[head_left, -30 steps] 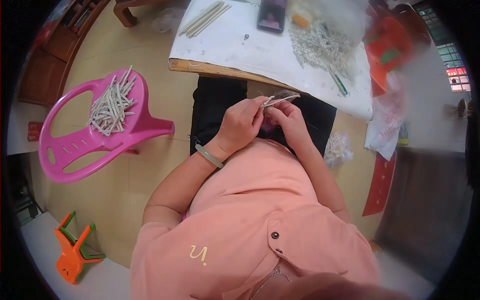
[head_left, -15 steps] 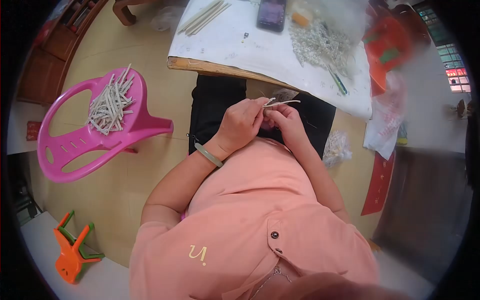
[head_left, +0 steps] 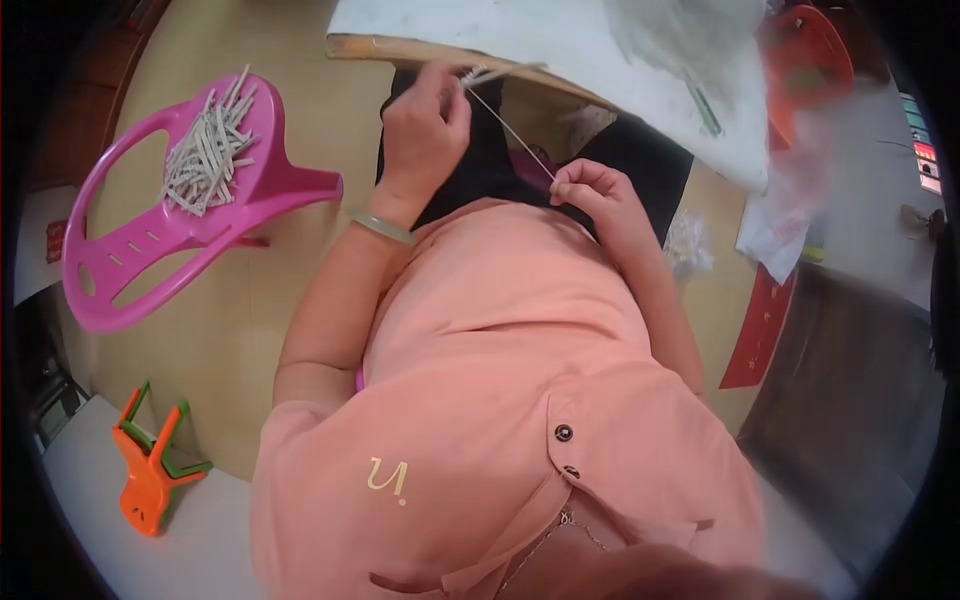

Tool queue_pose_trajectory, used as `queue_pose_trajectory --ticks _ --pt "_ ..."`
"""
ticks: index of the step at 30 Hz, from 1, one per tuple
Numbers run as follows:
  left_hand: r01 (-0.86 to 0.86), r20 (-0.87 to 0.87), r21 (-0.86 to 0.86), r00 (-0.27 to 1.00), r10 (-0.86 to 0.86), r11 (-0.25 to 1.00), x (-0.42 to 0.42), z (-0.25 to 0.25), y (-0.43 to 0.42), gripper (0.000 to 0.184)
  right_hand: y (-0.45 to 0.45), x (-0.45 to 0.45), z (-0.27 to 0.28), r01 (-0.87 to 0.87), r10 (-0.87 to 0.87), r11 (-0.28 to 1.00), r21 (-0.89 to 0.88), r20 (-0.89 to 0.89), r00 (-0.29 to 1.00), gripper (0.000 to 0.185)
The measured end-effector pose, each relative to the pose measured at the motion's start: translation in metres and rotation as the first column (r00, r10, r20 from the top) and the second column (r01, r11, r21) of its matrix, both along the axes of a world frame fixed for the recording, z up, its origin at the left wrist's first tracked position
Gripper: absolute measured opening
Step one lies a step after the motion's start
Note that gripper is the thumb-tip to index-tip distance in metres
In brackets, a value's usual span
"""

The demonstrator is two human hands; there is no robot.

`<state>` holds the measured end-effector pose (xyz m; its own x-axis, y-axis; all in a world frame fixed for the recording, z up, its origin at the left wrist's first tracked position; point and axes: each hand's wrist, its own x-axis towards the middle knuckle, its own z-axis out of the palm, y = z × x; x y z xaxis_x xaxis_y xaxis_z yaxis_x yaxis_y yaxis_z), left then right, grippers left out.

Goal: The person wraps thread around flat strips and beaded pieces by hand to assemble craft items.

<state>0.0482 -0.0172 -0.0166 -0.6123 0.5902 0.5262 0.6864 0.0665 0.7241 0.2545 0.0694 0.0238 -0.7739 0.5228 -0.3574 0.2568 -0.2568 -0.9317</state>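
A pale thin cord (head_left: 511, 131) runs taut between my two hands, slanting down to the right above my dark trousers. My left hand (head_left: 425, 128) is raised near the table edge, its fingers closed on a small bundle of whitish strips (head_left: 497, 73) that point right; it is slightly blurred. Lower and to the right, my right hand (head_left: 594, 190) pinches the far end of the cord between thumb and finger. The two hands are well apart.
To the left stands a pink plastic chair (head_left: 275, 150) bearing a pile of pale strips (head_left: 209, 155). The white-covered table (head_left: 560, 30) is ahead, with a green pen-like tool (head_left: 704, 105) on it. An orange-green small chair (head_left: 146, 480) is lower left.
My hands have separated, the left moving up and left, the right slightly down and right, with the cord now stretched between them. The whole view has shifted, cutting off the table's far part.
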Motion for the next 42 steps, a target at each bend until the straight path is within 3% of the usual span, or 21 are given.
queue_pose_trajectory --ticks 13,19,24,26,28,30,32,34,36,40,42 --pt "-0.088 0.089 0.018 0.992 0.086 0.996 -0.016 -0.002 -0.003 0.019 -0.006 0.023 0.006 -0.044 0.044 0.997 -0.065 -0.005 0.999 0.006" --pt "-0.044 0.086 0.054 0.996 0.039 0.998 -0.008 0.006 -0.004 0.021 0.009 0.023 0.007 0.212 -0.189 0.963 0.164 -0.145 0.971 0.024" --pt "0.038 0.045 0.104 0.998 -0.043 0.994 0.003 0.013 -0.003 0.022 0.04 0.018 0.023 0.447 -0.388 0.847 0.287 -0.24 0.89 0.022" --pt "0.102 0.001 0.145 0.995 -0.104 0.984 0.009 0.015 -0.002 0.024 0.043 0.005 0.032 0.371 -0.294 0.753 0.543 -0.226 0.929 0.022" --pt "0.132 -0.006 0.15 0.991 -0.133 0.98 0.015 0.016 -0.001 0.024 0.037 -0.013 0.035 0.349 -0.285 0.763 0.543 -0.202 0.937 0.023" --pt "0.159 -0.015 0.153 0.987 -0.159 0.975 0.019 0.015 0.0 0.025 0.027 -0.032 0.033 0.095 -0.098 0.773 0.627 -0.031 0.995 0.025" --pt "0.192 -0.043 0.155 0.981 -0.188 0.969 0.021 0.015 0.0 0.026 0.024 -0.046 0.015 0.006 0.023 0.686 0.727 -0.03 0.999 0.027" --pt "0.206 -0.045 0.149 0.978 -0.202 0.967 0.023 0.016 0.0 0.026 0.02 -0.055 0.011 -0.005 0.047 0.716 0.698 -0.041 0.998 0.026" --pt "0.216 -0.044 0.145 0.976 -0.212 0.965 0.024 0.015 0.0 0.027 0.017 -0.058 0.012 -0.061 0.048 0.895 0.441 0.041 0.998 0.023" --pt "0.229 -0.036 0.163 0.973 -0.226 0.96 0.027 0.011 0.001 0.027 0.022 -0.053 0.009 -0.057 0.05 0.956 0.288 0.03 0.998 0.02" --pt "0.228 -0.028 0.167 0.974 -0.227 0.959 0.027 0.011 0.002 0.027 0.022 -0.052 0.012 0.037 -0.021 0.97 0.239 -0.07 0.997 0.018"
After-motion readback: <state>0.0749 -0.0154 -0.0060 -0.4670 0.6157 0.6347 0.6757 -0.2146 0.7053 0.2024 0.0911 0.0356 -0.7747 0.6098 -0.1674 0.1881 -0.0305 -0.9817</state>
